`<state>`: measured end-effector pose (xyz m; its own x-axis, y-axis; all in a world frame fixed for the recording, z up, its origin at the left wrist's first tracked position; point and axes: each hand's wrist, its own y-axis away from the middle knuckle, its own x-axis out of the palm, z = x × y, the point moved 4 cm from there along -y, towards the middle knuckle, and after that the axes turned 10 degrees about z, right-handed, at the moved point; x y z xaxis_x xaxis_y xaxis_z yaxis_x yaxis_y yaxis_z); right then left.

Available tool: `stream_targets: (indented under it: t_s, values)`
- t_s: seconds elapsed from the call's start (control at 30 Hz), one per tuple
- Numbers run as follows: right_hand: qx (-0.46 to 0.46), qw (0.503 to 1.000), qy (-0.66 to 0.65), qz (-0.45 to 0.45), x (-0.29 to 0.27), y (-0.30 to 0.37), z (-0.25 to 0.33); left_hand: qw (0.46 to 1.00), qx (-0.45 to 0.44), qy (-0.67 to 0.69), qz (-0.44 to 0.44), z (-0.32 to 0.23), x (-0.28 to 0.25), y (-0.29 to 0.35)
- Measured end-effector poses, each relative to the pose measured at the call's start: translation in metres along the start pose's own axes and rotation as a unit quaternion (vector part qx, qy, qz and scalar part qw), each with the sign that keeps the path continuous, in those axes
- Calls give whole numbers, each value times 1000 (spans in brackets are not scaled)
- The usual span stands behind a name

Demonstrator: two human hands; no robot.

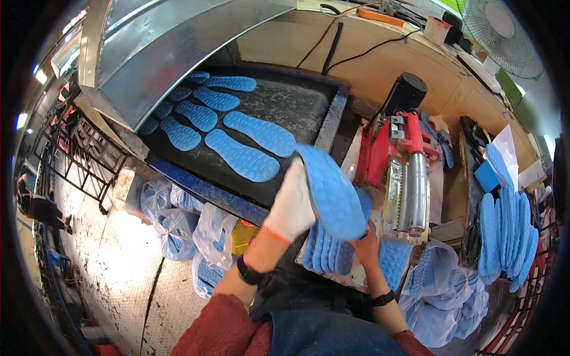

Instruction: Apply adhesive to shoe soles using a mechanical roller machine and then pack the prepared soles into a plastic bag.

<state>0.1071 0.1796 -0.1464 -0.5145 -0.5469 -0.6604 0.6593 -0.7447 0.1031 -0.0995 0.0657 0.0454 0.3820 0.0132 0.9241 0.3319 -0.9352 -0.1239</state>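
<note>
My left hand [292, 204], in a white knit glove, is closed on a light-blue, bumpy shoe insole [333, 193]. The insole hangs tilted in front of me, slightly blurred. Bare and partly hidden behind it, my right hand [367, 248] has its fingers curled at the lower end of another blue insole [364, 202], which shows only in part. Just left of that hand, several insoles [323, 249] stand in a row on the worktable. More insoles lie flat on the black conveyor belt, the closest being one [242, 155] beyond my left hand.
A red-framed machine with a metal roller [417, 193] stands right of my hands. A sheet-metal hood [160, 53] covers the belt's far left. Stacked insoles [504, 234] sit at the right. Bagged insoles [442, 302] and plastic bags [178, 228] lie low on both sides.
</note>
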Motion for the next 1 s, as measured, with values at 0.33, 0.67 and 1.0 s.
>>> stream_targets:
  t_s: [0.33, 0.67, 1.0]
  values:
    - [62, 996, -71, -11, 0, -3, -12, 968, 170, 0, -184, -148, -107, -166]
    - [-4, 998, -46, -35, 3, -2, -18, 828, 125, -365, -408, -185, -133, -171]
    - [43, 914, -403, 22, -10, 0, -38, 752, 234, -610, -92, -24, 30, -33]
